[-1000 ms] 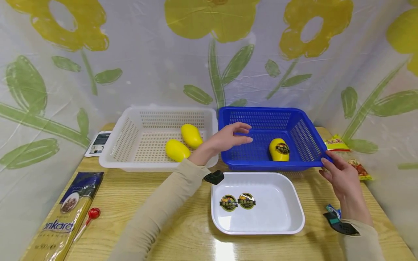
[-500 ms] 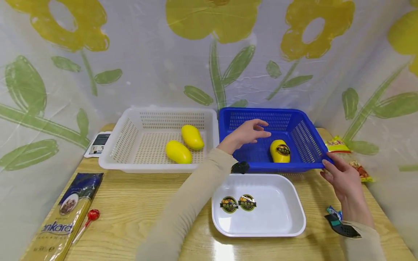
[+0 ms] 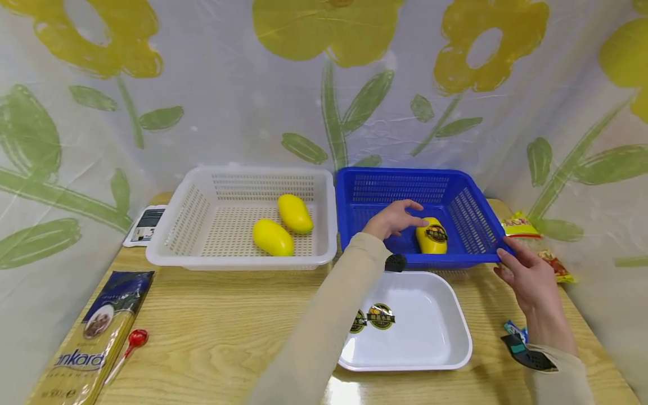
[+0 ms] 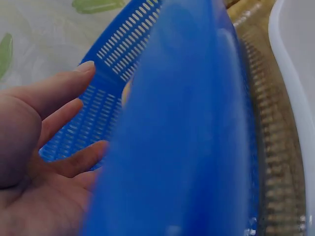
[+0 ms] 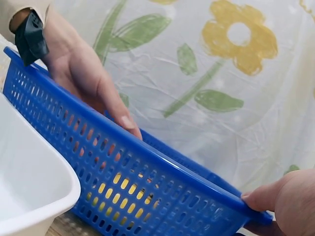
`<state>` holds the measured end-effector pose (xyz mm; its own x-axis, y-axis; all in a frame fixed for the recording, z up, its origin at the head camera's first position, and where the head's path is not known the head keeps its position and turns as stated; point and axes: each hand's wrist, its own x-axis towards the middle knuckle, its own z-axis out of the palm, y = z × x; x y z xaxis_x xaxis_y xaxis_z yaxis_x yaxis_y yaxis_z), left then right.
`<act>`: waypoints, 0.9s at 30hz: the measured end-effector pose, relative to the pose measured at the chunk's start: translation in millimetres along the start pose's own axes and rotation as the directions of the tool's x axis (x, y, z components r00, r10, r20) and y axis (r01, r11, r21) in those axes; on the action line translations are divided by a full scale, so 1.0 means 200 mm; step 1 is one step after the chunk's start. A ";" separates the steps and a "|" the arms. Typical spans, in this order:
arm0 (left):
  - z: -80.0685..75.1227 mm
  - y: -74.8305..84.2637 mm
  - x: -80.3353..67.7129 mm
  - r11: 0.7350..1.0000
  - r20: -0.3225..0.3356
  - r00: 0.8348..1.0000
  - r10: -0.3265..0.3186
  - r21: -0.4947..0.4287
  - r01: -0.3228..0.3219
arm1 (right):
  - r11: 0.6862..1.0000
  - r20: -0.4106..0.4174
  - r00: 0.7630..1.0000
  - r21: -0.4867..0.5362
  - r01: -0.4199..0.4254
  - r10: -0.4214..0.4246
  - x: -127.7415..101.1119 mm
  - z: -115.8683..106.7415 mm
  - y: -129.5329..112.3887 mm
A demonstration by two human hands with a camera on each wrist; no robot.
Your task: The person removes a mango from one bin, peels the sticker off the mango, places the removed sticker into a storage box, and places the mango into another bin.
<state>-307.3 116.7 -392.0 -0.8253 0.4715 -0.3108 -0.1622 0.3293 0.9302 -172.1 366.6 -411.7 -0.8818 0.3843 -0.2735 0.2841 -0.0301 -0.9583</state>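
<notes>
My left hand [image 3: 400, 218] reaches into the blue basket [image 3: 405, 174] with its fingers loosely spread. Its fingertips are at the left side of a yellow mango [image 3: 432, 241] with a dark round sticker, and I cannot tell whether they touch. In the left wrist view the palm [image 4: 44, 162] is open behind the blurred blue rim [image 4: 187, 123]. My right hand [image 3: 521, 273] holds the basket's front right corner. In the right wrist view its thumb [image 5: 266, 196] lies on the rim [image 5: 162, 162].
To the left stands a white basket [image 3: 243, 261] holding two plain yellow mangoes [image 3: 273, 236]. A white tray [image 3: 435, 320] with two stickers [image 3: 381, 315] sits in front of the blue basket. A pasta pack [image 3: 91, 343], a red lollipop [image 3: 135, 339] and snack packets [image 3: 518, 224] lie around.
My left hand has moved right and down into the blue basket, from its left rim to the mango. My right hand has stayed at the front right corner.
</notes>
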 end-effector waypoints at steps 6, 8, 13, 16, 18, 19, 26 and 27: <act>0.00 -0.01 0.01 1.000 0.029 1.000 -0.001 0.006 0.000 | 1.000 -0.001 1.000 -0.014 -0.001 0.001 0.00 0.00 -0.01; 0.00 -0.01 0.02 1.000 0.038 0.999 0.002 0.003 -0.002 | 1.000 -0.002 1.000 -0.008 -0.008 0.008 0.00 0.00 -0.01; 0.02 0.01 0.04 1.000 0.028 1.000 0.008 -0.029 -0.007 | 1.000 0.005 1.000 -0.001 -0.005 0.005 -0.01 -0.01 0.00; 0.02 0.03 0.05 1.000 -0.027 1.000 0.012 -0.005 -0.012 | 1.000 0.008 1.000 -0.011 0.002 -0.002 0.00 -0.01 0.01; 0.03 0.03 0.06 0.999 -0.043 0.999 0.013 0.030 -0.011 | 1.000 0.007 1.000 -0.026 0.002 -0.002 0.00 -0.01 0.01; 0.03 0.04 0.06 0.999 -0.042 0.999 0.012 0.051 -0.010 | 0.999 0.005 1.000 -0.032 -0.001 0.001 0.00 -0.01 0.02; 0.07 0.05 0.07 0.982 0.081 0.997 -0.018 0.189 0.003 | 0.999 0.016 1.000 -0.031 0.008 -0.007 0.01 -0.01 0.01; 0.08 0.05 0.07 0.980 0.099 0.995 -0.021 0.197 0.001 | 1.000 0.019 1.000 -0.026 0.011 -0.010 0.01 -0.01 0.01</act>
<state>-311.6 139.2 -390.9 -0.7641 0.5429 -0.3484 -0.0539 0.4845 0.8731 -172.2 369.6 -413.5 -0.8917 0.3668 -0.2651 0.2844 -0.0016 -0.9587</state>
